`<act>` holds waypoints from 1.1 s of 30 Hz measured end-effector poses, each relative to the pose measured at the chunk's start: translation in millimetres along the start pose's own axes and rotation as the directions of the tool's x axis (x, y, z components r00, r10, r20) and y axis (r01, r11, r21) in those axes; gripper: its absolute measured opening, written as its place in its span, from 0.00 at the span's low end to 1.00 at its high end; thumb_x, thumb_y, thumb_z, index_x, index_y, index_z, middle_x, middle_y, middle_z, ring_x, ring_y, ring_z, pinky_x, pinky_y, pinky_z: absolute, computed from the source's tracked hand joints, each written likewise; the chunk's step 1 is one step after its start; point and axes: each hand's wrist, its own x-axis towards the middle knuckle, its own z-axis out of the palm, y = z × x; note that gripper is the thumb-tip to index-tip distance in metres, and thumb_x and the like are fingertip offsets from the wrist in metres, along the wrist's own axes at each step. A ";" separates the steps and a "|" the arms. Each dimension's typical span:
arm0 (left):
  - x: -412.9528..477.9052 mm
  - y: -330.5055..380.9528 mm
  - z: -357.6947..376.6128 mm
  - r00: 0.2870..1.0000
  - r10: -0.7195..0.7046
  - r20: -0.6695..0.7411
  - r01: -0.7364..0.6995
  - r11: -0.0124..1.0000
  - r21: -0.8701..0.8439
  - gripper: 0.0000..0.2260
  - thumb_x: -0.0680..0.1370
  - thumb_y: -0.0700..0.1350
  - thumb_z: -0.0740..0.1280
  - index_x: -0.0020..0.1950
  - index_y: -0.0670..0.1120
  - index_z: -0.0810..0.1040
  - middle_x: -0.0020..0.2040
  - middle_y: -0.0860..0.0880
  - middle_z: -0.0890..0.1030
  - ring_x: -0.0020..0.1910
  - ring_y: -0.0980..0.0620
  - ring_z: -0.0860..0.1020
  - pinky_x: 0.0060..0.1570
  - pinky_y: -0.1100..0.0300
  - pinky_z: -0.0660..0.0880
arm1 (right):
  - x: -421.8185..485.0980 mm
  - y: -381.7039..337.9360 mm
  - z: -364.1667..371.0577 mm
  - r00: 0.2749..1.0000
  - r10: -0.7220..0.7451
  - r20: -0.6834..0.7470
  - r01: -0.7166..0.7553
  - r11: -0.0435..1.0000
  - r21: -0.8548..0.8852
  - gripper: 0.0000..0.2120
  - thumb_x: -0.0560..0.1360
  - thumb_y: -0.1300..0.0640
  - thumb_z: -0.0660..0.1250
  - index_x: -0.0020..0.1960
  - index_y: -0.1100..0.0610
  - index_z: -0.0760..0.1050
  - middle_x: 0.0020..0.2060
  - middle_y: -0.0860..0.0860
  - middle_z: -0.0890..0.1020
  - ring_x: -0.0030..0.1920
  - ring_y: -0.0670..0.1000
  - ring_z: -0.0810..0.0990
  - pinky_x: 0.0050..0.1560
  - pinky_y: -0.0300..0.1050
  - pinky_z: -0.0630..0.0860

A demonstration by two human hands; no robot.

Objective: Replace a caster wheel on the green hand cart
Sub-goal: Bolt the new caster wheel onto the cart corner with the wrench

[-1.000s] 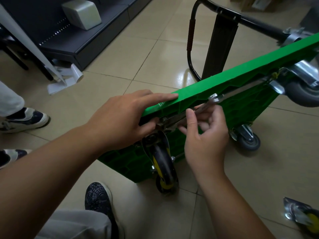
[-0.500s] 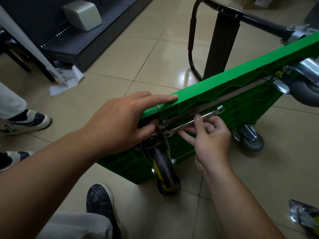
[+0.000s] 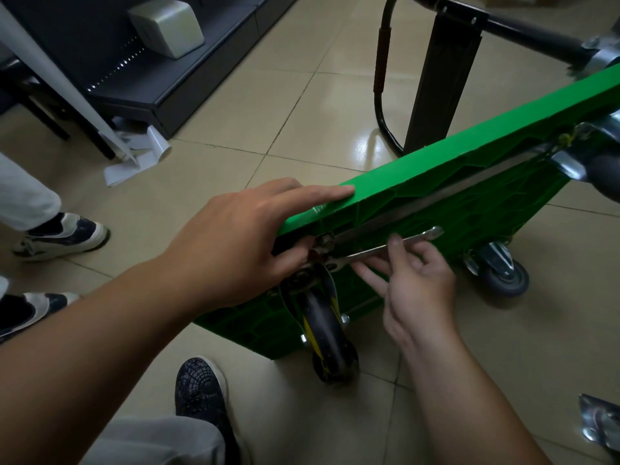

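Big picture first: the green hand cart stood tipped up on one long edge on the tiled floor, underside toward the camera, and its single black handle reached the tiles behind it. One dark shelf unit at the upper left carried one grey box.

And there was the left hand, fingers straight and pressed together, lying flat along the cart's upper edge, thumb tucked beneath by the near corner mount. The right hand worked just beside it, fingers loosely spread, one tip on top of the wrench and the others underneath, pinching the shaft lightly.

Shoes, count them: three, two white-and-dark sneakers at the left and one dark patterned shoe at the bottom.

Wheels on the cart: three in view. The black-and-yellow caster sat at the near corner, touching the floor; a grey caster at the low far side; a third wheel was cut off at the right. One loose caster lay well apart, lower right.

One wrench, its near end on the black-and-yellow caster's mount.
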 end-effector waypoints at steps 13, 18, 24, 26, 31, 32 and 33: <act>-0.1 0.4 -0.1 1.000 -0.011 -0.009 0.011 1.000 -0.015 0.30 0.78 0.51 0.67 0.78 0.68 0.64 0.58 0.59 0.79 0.46 0.53 0.78 0.41 0.50 0.78 | 7.1 20.8 -26.6 0.899 0.437 -0.034 -0.399 0.848 0.348 0.09 0.85 0.62 0.61 0.57 0.68 0.72 0.51 0.68 0.83 0.51 0.61 0.87 0.49 0.53 0.85; -0.6 -0.6 0.9 1.000 -0.006 -0.009 0.006 1.000 -0.015 0.31 0.78 0.49 0.70 0.78 0.68 0.64 0.60 0.58 0.80 0.50 0.50 0.80 0.44 0.48 0.79 | -7.5 -1.1 -27.5 0.957 -0.287 -0.043 0.282 0.954 -0.106 0.04 0.82 0.62 0.66 0.50 0.59 0.71 0.47 0.60 0.82 0.45 0.52 0.87 0.42 0.48 0.85; -0.1 -0.1 1.0 1.000 -0.016 0.000 0.016 1.000 -0.021 0.30 0.78 0.52 0.68 0.78 0.70 0.63 0.60 0.57 0.80 0.52 0.50 0.81 0.46 0.47 0.79 | -40.1 -19.0 2.7 0.714 -0.612 0.341 0.698 0.658 -0.281 0.05 0.80 0.54 0.69 0.52 0.46 0.75 0.46 0.48 0.83 0.49 0.52 0.87 0.44 0.47 0.85; -0.2 -0.3 0.8 1.000 -0.017 0.000 0.017 1.000 -0.014 0.30 0.78 0.52 0.67 0.78 0.69 0.63 0.60 0.57 0.80 0.52 0.51 0.81 0.46 0.48 0.79 | -42.3 -18.5 5.3 0.675 -0.631 0.383 0.737 0.590 -0.329 0.04 0.81 0.54 0.69 0.53 0.49 0.75 0.46 0.50 0.83 0.48 0.50 0.86 0.43 0.43 0.84; 0.1 -0.7 1.1 1.000 -0.008 0.001 0.008 1.000 -0.018 0.30 0.78 0.51 0.68 0.78 0.70 0.62 0.60 0.57 0.80 0.52 0.51 0.81 0.46 0.48 0.79 | -37.3 -19.3 6.8 0.713 -0.587 0.384 0.702 0.588 -0.402 0.05 0.81 0.54 0.69 0.54 0.51 0.74 0.46 0.47 0.83 0.49 0.48 0.85 0.43 0.47 0.85; 0.4 -1.0 1.2 1.000 -0.006 -0.001 0.006 1.000 -0.016 0.30 0.78 0.52 0.67 0.78 0.70 0.62 0.60 0.57 0.80 0.51 0.51 0.81 0.46 0.48 0.79 | -35.0 -19.4 7.5 0.730 -0.572 0.374 0.684 0.598 -0.419 0.05 0.81 0.54 0.69 0.54 0.50 0.74 0.46 0.46 0.83 0.48 0.48 0.85 0.42 0.49 0.86; 0.5 -1.0 1.1 1.000 -0.006 0.000 0.006 1.000 -0.015 0.30 0.78 0.52 0.67 0.78 0.70 0.62 0.60 0.57 0.80 0.51 0.51 0.81 0.46 0.47 0.79 | -33.0 -19.5 8.3 0.752 -0.553 0.359 0.659 0.616 -0.431 0.05 0.81 0.54 0.69 0.53 0.50 0.74 0.45 0.46 0.83 0.47 0.48 0.86 0.42 0.51 0.86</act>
